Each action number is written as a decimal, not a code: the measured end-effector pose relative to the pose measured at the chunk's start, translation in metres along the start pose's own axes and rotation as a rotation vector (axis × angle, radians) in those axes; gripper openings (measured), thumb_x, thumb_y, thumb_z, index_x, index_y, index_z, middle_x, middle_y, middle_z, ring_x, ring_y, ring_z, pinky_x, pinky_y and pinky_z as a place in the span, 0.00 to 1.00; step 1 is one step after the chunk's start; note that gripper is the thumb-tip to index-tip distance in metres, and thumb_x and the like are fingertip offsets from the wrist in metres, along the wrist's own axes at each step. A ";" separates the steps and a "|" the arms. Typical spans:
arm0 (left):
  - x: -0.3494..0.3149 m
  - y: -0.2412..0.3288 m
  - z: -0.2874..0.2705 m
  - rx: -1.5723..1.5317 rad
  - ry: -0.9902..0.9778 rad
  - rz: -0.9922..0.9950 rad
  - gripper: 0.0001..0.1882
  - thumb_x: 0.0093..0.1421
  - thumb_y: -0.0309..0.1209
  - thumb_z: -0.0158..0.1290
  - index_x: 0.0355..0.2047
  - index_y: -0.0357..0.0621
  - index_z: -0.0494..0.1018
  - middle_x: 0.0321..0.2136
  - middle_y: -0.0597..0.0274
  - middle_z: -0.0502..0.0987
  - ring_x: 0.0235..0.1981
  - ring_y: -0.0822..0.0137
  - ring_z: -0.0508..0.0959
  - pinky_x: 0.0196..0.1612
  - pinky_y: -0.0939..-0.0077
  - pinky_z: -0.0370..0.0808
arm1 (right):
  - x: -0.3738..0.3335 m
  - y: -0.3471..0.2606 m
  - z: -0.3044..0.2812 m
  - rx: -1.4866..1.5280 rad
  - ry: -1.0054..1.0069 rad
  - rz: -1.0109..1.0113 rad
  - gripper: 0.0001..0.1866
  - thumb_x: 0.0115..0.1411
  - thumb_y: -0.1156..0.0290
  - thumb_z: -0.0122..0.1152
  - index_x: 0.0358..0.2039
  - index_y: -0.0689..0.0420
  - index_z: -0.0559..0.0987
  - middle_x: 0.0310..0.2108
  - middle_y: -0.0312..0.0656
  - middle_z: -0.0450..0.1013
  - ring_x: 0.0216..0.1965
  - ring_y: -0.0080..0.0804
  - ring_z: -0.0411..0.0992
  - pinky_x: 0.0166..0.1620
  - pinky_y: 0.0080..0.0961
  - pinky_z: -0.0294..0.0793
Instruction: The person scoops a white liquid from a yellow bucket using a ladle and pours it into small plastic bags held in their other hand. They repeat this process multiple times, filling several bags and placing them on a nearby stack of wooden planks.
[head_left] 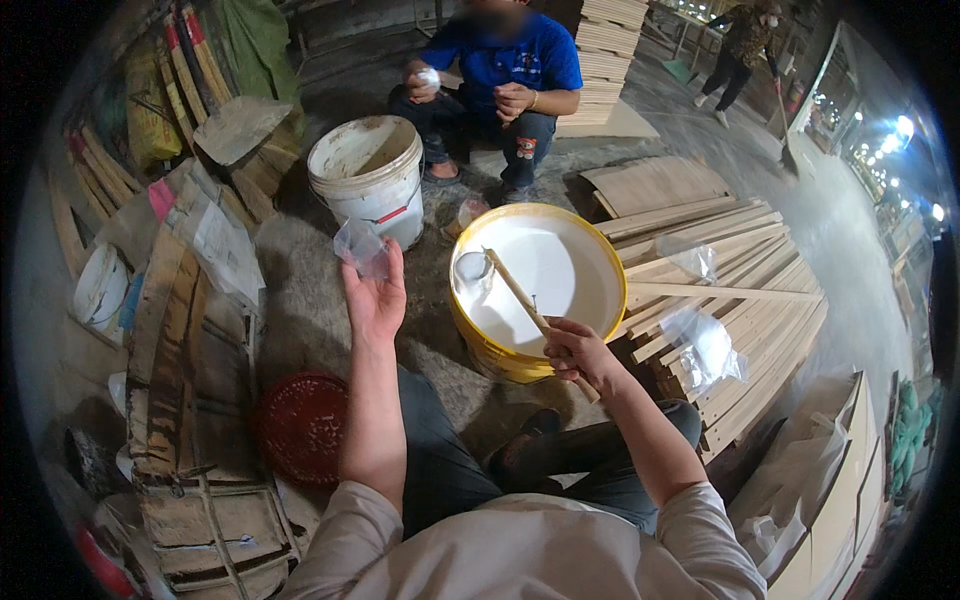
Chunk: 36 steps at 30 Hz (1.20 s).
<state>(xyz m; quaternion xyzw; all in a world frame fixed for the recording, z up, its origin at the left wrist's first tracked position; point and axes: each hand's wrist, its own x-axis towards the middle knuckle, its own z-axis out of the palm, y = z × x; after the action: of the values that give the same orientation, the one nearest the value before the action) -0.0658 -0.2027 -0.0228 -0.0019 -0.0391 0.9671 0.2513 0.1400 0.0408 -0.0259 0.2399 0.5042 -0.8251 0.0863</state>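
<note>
My left hand (376, 305) is raised palm up, its fingers closed on a small clear plastic cup (360, 248). The cup is over the floor, between a dirty white bucket (334, 182) and my knees. In my right hand (577, 353) is the wooden handle of a ladle (520, 291). It slants over the yellow-rimmed bucket (485, 352), which holds white liquid (552, 262). The ladle's round bowl end sits at the left side of the liquid, and it is coated white. I cannot tell how deep it dips.
A co-worker in a blue shirt (528, 65) squats beyond the buckets, holding something white. Wooden slats (740, 310) with clear plastic bags on them lie at right. A dark red round basin (300, 425) stands at left, beside worn boards (165, 350). Another person (745, 50) stands far right.
</note>
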 end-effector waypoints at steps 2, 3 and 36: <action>0.000 -0.001 -0.001 0.008 0.023 0.021 0.23 0.56 0.39 0.51 0.46 0.35 0.64 0.42 0.51 0.70 0.44 0.57 0.72 0.46 0.71 0.76 | 0.003 -0.001 0.003 -0.037 -0.011 0.003 0.19 0.60 0.69 0.47 0.52 0.56 0.62 0.20 0.36 0.62 0.14 0.19 0.57 0.13 0.15 0.54; 0.000 0.001 -0.001 0.011 0.021 0.014 0.23 0.56 0.39 0.51 0.47 0.36 0.64 0.42 0.51 0.70 0.44 0.57 0.72 0.46 0.71 0.76 | 0.004 -0.001 0.004 -0.057 -0.015 0.005 0.19 0.61 0.69 0.47 0.52 0.57 0.62 0.20 0.37 0.63 0.14 0.20 0.58 0.13 0.16 0.54; 0.008 0.020 -0.014 -0.020 0.083 0.262 0.23 0.55 0.37 0.53 0.47 0.37 0.63 0.43 0.52 0.69 0.46 0.53 0.71 0.48 0.65 0.75 | -0.035 0.076 0.080 0.196 0.104 -0.131 0.15 0.61 0.69 0.45 0.49 0.50 0.63 0.20 0.34 0.62 0.12 0.17 0.54 0.14 0.16 0.55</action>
<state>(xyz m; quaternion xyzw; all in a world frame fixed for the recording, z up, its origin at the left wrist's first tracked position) -0.0822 -0.2157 -0.0381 -0.0493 -0.0376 0.9903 0.1243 0.1752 -0.0689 -0.0391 0.2562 0.4394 -0.8608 -0.0181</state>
